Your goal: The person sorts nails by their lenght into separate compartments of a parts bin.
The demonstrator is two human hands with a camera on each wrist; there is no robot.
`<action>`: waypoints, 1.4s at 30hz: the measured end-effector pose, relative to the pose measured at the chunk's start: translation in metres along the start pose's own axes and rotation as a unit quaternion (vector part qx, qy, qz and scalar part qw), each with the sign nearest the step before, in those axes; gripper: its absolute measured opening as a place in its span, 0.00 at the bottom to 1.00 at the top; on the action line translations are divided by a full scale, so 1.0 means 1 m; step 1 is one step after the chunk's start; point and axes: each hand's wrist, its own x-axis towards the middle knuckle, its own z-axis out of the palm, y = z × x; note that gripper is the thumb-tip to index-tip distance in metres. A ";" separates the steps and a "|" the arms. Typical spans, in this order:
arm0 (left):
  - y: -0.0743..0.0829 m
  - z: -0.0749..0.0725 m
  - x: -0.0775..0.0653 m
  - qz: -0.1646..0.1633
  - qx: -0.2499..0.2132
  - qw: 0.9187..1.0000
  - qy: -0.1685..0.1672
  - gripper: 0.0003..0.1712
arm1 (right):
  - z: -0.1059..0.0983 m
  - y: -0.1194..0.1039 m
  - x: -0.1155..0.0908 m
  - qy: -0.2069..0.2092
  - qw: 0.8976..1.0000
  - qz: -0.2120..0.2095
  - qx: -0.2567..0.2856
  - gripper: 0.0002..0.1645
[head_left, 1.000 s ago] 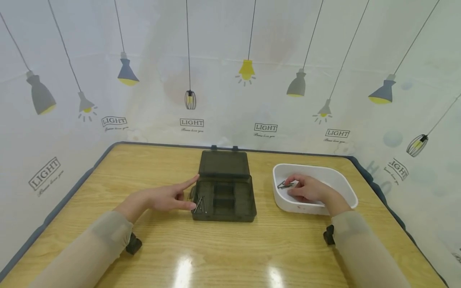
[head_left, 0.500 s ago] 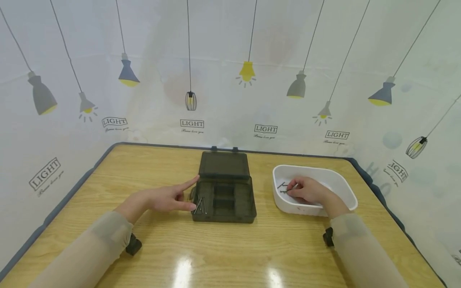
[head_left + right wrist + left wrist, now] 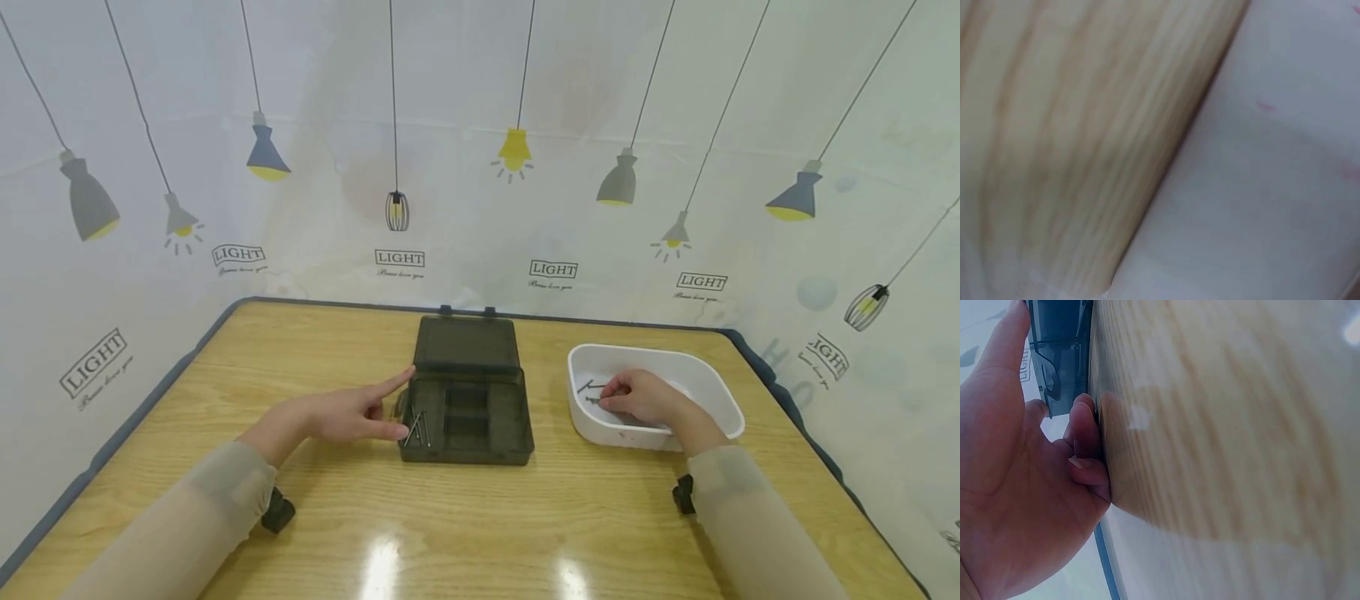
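Metal pins point(image 3: 427, 428) crossed in box point(image 3: 506, 417), axes forward; left hand point(image 3: 347, 414) half-spread, right hand point(image 3: 643, 395) pinching pin point(image 3: 592, 400).

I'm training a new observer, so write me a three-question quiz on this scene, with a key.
1. Fill in the blank: in the head view, the slim metal nail-like pieces lie at the ____ side of the dark, see-through plastic box.

2. Multiple choice: which of the person's hands is inside the white, round-cornered tub?
A) left
B) right
C) both

3. True or false: the box's lid is closed over the compartments.

Key:
1. Left.
2. B: the right hand reaches in.
3. False: the lid is open, folded back at the far side.
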 end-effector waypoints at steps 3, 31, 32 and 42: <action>0.000 0.000 0.000 0.000 -0.002 1.000 -0.001 0.62 | 0.000 0.000 0.000 -0.002 1.000 0.009 -0.002 0.12; 0.000 0.002 0.001 0.001 0.004 1.000 0.000 0.62 | -0.020 -0.035 -0.021 0.096 0.985 -0.019 0.140 0.24; 0.000 0.002 0.001 0.002 0.003 1.000 0.001 0.62 | -0.020 -0.041 -0.023 0.095 0.983 -0.024 0.153 0.25; -0.002 0.000 0.002 0.001 0.003 1.000 0.001 0.62 | 0.002 -0.097 -0.028 0.043 0.964 -0.065 0.254 0.19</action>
